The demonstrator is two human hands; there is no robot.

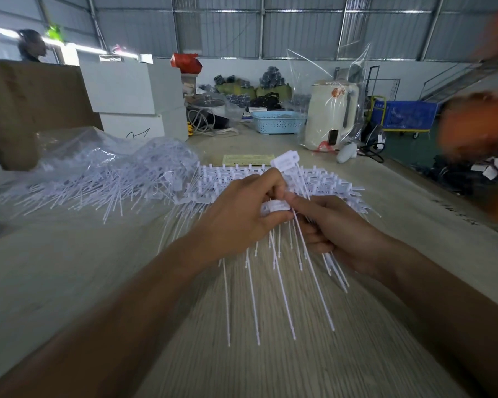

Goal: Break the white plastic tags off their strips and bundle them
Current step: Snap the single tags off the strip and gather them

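Together over the wooden table (69, 282), both hands work one strip of tags (273, 208). Left hand (242, 211) has its fingers curled round the strip's heads, thumb pressing on top. Right hand (331, 225) pinches the same strip just beside it and also grips a bundle of loose tags (335, 271) in its curled lower fingers. More strips (322, 182) lie just beyond the hands; a pile of separated tags (98, 179) sits to the left. Writing on the yellow paper (246, 160) beyond is too blurred to read.
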